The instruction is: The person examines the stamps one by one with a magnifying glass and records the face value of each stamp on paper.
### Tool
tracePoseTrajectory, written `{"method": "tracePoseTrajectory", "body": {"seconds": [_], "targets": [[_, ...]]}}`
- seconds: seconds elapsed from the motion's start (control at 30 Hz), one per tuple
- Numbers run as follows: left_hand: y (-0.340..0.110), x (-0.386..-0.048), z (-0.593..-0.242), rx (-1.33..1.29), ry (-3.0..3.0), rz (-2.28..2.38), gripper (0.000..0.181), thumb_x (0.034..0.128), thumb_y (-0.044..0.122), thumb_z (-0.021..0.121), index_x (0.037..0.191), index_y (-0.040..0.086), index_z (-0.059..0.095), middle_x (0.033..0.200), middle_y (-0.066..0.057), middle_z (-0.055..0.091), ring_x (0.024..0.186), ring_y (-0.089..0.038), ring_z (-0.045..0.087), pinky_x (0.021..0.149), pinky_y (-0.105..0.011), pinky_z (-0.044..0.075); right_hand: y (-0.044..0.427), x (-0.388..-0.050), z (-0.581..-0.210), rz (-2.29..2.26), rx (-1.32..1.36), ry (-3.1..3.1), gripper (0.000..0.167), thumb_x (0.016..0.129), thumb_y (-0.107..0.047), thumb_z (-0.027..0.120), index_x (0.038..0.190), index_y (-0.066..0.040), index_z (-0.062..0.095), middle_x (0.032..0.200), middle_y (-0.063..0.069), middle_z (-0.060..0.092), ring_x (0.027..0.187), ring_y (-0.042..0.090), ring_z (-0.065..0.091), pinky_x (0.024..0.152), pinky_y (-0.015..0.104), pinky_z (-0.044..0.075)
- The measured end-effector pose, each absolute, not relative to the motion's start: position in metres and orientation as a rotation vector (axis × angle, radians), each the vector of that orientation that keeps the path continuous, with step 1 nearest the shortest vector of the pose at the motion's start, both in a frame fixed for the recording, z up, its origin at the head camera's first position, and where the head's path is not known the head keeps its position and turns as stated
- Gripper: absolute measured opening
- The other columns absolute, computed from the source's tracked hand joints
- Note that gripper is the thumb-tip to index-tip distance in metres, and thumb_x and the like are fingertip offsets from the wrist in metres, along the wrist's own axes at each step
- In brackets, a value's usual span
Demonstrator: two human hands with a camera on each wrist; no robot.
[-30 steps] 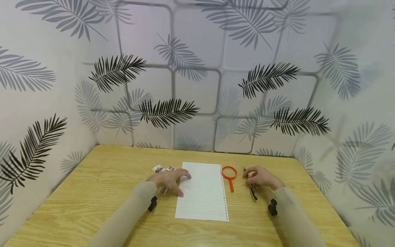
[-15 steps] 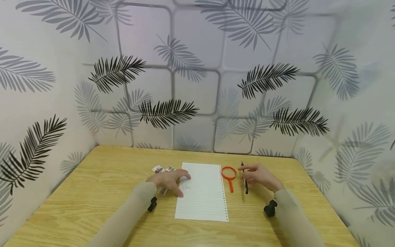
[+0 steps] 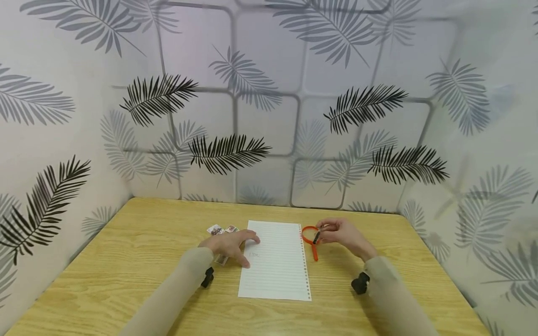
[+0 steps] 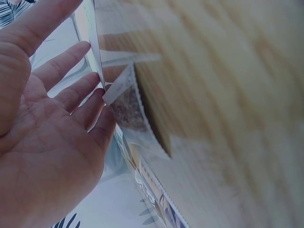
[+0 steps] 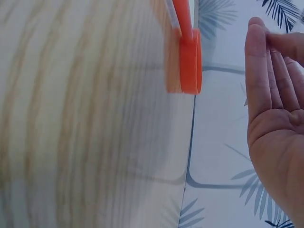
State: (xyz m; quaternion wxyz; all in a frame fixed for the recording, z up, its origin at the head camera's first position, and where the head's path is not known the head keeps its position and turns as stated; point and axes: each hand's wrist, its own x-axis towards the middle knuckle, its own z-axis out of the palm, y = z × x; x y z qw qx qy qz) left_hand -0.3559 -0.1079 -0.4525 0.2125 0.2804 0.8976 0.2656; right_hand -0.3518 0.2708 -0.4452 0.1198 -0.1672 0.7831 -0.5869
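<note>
Right hand [image 3: 343,234]: your thumb and fingertips pinch the black pen [image 3: 316,238], its lower end above the join of ring and handle on the red magnifying glass [image 3: 315,253] (contact unclear). Left hand [image 3: 228,244]: your fingers and thumb are spread, the thumb tip over the left edge of the lined paper [image 3: 275,275]; pressure can't be told. Left of your right fingertips, the glass lies just beside the paper's perforated edge, handle toward you. Small picture cards [image 3: 216,229] lie about your left hand, partly hidden. Outward from your right fingers, the wooden table [image 3: 105,261] offers room to its right edge; ahead, its far edge meets the patterned wall [image 3: 269,172].
</note>
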Motion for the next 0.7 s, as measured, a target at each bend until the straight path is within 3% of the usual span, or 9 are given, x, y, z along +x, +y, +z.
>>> {"method": "tracePoseTrajectory", "body": {"seconds": [0.13, 0.3, 0.5, 0.7], "targets": [[-0.108, -0.355, -0.451, 0.78, 2.49, 0.744, 0.072, 0.0763, 0.026, 0.085, 0.14, 0.023, 0.051, 0.161, -0.006, 0.026, 0.15, -0.031, 0.019, 0.118, -0.054, 0.022, 0.263, -0.351, -0.444, -1.686, -0.51, 2.335, 0.038, 0.089, -0.004, 0.069, 0.118, 0.013, 0.054, 0.103, 0.023, 0.071, 0.088, 0.016, 0.071, 0.084, 0.044, 0.057], [-0.108, -0.352, -0.448, 0.785, 2.477, 0.752, 0.072, 0.0772, 0.023, 0.085, 0.14, 0.021, 0.05, 0.161, -0.007, 0.026, 0.15, -0.032, 0.02, 0.118, -0.055, 0.022, 0.257, -0.352, -0.443, -1.671, -0.472, 2.386, 0.034, 0.088, -0.01, 0.073, 0.112, 0.009, 0.057, 0.086, 0.002, 0.072, 0.083, 0.015, 0.071, 0.082, 0.045, 0.057], [-0.107, -0.352, -0.45, 0.796, 2.484, 0.743, 0.071, 0.0774, 0.024, 0.085, 0.139, 0.021, 0.05, 0.161, -0.007, 0.026, 0.149, -0.033, 0.021, 0.117, -0.056, 0.024, 0.251, -0.35, -0.444, -1.695, -0.563, 2.405, 0.03, 0.091, -0.016, 0.07, 0.107, 0.007, 0.058, 0.089, 0.012, 0.069, 0.081, 0.028, 0.068, 0.079, 0.05, 0.056], [-0.108, -0.355, -0.454, 0.793, 2.493, 0.74, 0.072, 0.077, 0.026, 0.085, 0.139, 0.023, 0.05, 0.161, -0.006, 0.026, 0.15, -0.031, 0.02, 0.117, -0.055, 0.023, 0.239, -0.35, -0.448, -1.695, -0.626, 2.407, 0.028, 0.095, -0.021, 0.065, 0.102, 0.006, 0.058, 0.082, 0.007, 0.059, 0.071, 0.019, 0.058, 0.067, 0.037, 0.054]]}}
